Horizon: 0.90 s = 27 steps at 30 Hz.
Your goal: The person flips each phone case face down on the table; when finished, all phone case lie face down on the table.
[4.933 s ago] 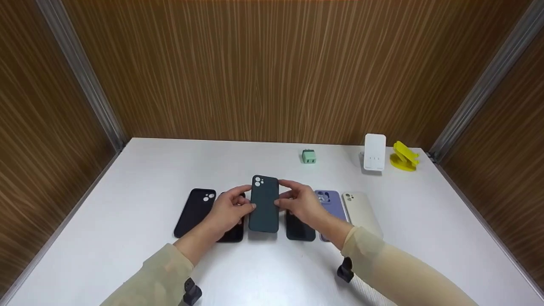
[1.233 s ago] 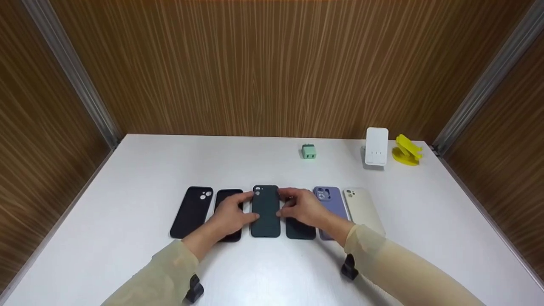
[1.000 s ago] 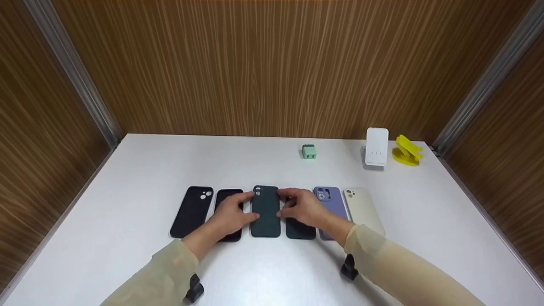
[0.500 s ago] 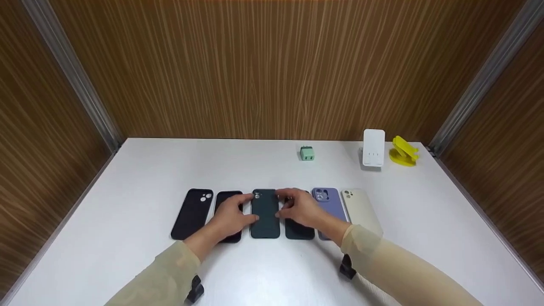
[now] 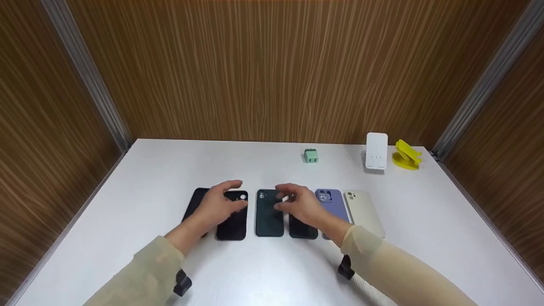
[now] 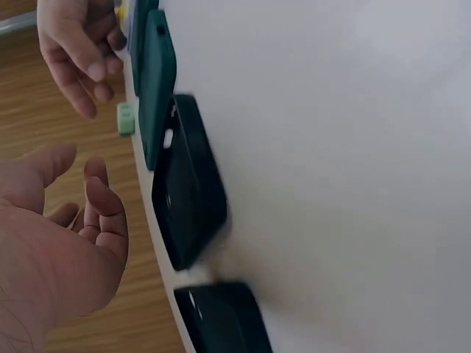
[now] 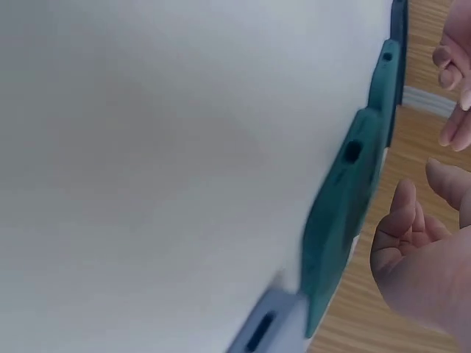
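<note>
Several phone cases lie side by side in a row in the head view. From the left these are a black case, a second black case, a dark green case, another dark case, a purple case and a cream case. My left hand hovers over the two black cases, thumb and fingers spread, holding nothing. Beside the dark green case's right edge, my right hand partly hides the fourth case. The wrist views show both the left hand and the right hand raised above the cases.
Toward the back of the white table stand a mint green charger plug, a white upright block with slots and a yellow phone stand. A wood-grain panel rises behind the table, with side panels left and right.
The dark green case, earlier held up between both hands, was lowered flat into the row. Since half a second ago my left hand has let go and moved left; the right fingers have lifted slightly.
</note>
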### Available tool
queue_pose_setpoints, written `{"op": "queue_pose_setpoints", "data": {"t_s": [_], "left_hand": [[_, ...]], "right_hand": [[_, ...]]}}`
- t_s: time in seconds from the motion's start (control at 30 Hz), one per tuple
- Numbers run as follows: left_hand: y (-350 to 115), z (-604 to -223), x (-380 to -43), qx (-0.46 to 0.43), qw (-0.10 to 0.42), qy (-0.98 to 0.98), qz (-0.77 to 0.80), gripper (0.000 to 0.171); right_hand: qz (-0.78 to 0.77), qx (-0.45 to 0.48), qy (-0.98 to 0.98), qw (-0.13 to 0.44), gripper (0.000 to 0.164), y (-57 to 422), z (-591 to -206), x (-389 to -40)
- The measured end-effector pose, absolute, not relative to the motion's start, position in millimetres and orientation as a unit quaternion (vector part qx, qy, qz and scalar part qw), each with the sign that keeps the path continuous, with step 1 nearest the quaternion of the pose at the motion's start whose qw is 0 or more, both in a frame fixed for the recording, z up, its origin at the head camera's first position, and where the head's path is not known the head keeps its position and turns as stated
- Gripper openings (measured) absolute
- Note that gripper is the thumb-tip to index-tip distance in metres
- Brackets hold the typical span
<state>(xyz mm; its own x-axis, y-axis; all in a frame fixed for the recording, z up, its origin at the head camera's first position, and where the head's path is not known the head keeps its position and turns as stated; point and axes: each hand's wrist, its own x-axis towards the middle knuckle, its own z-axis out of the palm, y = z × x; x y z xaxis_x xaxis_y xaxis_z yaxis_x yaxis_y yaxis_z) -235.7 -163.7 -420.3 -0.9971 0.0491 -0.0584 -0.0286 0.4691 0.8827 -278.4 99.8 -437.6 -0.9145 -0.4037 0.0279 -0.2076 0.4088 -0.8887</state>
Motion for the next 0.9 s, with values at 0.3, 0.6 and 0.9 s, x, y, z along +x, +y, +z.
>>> {"op": "queue_pose_setpoints", "data": {"t_s": [0.3, 0.6, 0.9], "left_hand": [[-206.1, -431.8, -238.3, 0.004, 0.011, 0.872, 0.489, 0.062], [-217.0, -444.6, -237.9, 0.003, 0.009, 0.887, 0.462, 0.058], [-218.7, -453.0, -238.9, 0.018, 0.013, 0.894, 0.447, 0.056]], "right_hand": [[-0.517, -0.209, 0.824, 0.096, 0.052, 61.7, -433.7, -273.4], [-0.487, -0.221, 0.839, 0.099, 0.053, 31.7, -441.6, -275.1], [-0.438, -0.243, 0.859, 0.103, 0.056, 27.0, -451.1, -278.0]]}}
